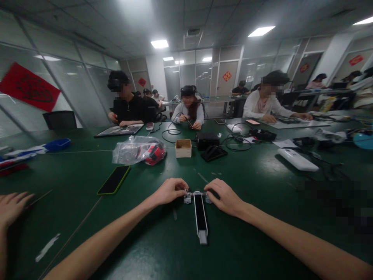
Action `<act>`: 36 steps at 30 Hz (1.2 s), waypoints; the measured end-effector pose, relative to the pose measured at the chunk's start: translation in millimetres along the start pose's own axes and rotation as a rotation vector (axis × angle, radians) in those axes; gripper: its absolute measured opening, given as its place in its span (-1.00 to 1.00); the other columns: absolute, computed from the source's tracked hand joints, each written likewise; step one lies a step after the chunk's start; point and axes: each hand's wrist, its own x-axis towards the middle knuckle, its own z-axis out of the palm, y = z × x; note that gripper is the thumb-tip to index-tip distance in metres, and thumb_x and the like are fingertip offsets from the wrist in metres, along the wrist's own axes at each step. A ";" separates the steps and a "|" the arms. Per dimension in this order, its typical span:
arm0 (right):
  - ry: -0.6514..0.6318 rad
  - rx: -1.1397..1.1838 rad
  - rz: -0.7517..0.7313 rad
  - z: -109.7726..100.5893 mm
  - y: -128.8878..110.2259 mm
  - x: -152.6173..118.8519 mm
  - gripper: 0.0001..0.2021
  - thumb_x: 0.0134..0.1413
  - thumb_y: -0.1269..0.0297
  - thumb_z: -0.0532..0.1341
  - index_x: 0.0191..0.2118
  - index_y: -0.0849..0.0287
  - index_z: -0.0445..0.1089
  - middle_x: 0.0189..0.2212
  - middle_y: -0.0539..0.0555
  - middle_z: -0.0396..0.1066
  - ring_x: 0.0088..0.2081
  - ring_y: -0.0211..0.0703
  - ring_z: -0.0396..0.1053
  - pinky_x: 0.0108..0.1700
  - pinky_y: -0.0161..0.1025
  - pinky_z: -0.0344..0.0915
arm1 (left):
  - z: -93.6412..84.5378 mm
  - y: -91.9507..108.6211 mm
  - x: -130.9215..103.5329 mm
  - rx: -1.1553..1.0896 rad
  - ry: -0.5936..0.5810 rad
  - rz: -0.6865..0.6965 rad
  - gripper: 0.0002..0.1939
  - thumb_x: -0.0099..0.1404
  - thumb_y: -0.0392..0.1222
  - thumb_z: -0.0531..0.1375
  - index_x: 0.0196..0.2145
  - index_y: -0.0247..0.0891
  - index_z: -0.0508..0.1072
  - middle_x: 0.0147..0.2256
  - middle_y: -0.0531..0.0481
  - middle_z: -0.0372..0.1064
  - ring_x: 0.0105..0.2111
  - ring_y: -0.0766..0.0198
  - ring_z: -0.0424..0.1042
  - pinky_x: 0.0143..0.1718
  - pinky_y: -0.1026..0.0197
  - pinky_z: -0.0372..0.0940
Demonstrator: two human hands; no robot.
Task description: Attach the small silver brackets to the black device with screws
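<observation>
A long narrow part with a black middle and a white rim (200,214) lies on the green table in front of me, its light grey end towards me. Small grey metal fittings stick out on both sides of its far end. My left hand (172,190) has thumb and fingers pinched at the left metal fitting (187,199). On the other side, the fingers of my right hand (223,196) are closed at the right metal fitting (208,198), which they partly cover.
Beyond my hands stand a small cardboard box (183,149), a plastic bag with red and black contents (140,151) and a black box (208,140). A green-edged phone (114,180) lies left. Another person's hand (13,208) rests at far left; a white device (297,159) lies right.
</observation>
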 end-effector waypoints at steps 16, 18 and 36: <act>-0.021 -0.008 0.013 -2.9 -2.7 0.7 -0.85 0.16 0.42 0.05 -0.21 0.20 0.34 -0.28 0.09 0.37 -0.28 -0.17 0.29 -0.25 -0.20 0.26 | -0.9 9.0 -3.3 0.061 -0.017 0.010 -0.84 0.18 -0.12 0.20 -0.37 -0.28 0.44 -0.41 0.07 0.41 -0.40 0.32 0.35 -0.37 0.34 0.18; -0.021 -0.003 0.013 -2.1 -1.7 0.5 -0.85 0.16 0.41 0.05 -0.21 0.19 0.33 -0.28 0.09 0.37 -0.27 -0.17 0.29 -0.26 -0.20 0.25 | -1.1 9.8 -3.4 0.065 -0.016 -0.010 -0.83 0.17 -0.11 0.21 -0.37 -0.28 0.43 -0.43 0.07 0.41 -0.42 0.32 0.35 -0.39 0.34 0.17; -0.029 0.001 -0.007 -4.1 -4.4 1.4 -0.87 0.15 0.42 0.07 -0.22 0.21 0.34 -0.30 0.09 0.37 -0.29 -0.18 0.28 -0.25 -0.20 0.24 | 8.0 -0.1 -1.9 0.046 0.013 -0.016 -0.78 0.13 -0.06 0.24 -0.37 -0.29 0.44 -0.43 0.07 0.41 -0.44 0.31 0.35 -0.42 0.35 0.15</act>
